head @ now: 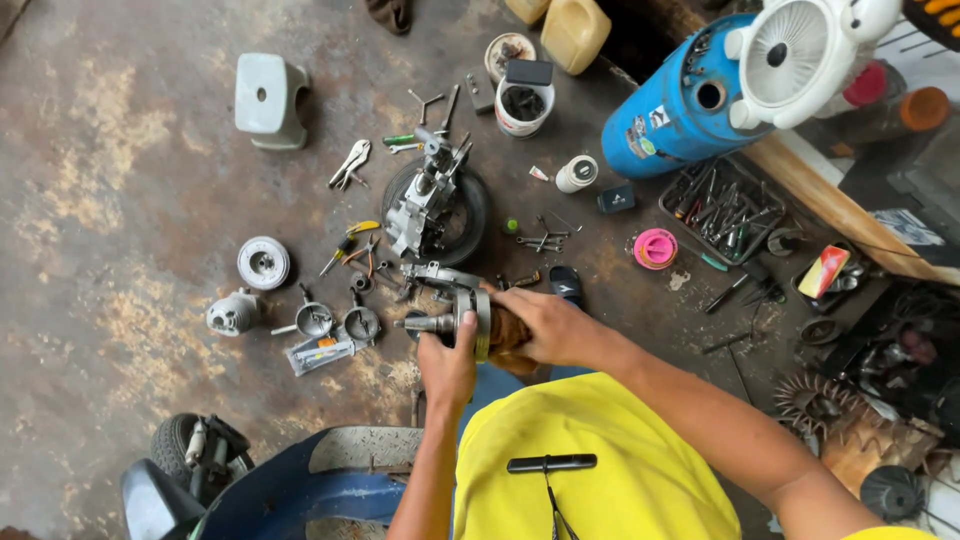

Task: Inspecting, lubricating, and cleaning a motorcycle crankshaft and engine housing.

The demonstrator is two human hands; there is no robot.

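My left hand (446, 365) grips a metal shaft assembly (432, 323) with a round ring-shaped part at its end. My right hand (548, 325) closes over the other side of the same part, with a brown rag or copper-coloured piece (505, 335) under the fingers. Both hands hold it just above the stained concrete floor, close in front of my yellow shirt (590, 460). An engine block (428, 200) rests on a small tyre just beyond my hands.
Loose tools, pliers (349, 163), screwdrivers and small engine parts lie scattered on the floor. A blue gas cylinder (680, 105), a white fan (795, 55), a tool tray (722, 208), a grey stool (268, 98) and a pink lid (655, 248) surround the spot. A blue scooter (300, 490) stands at lower left.
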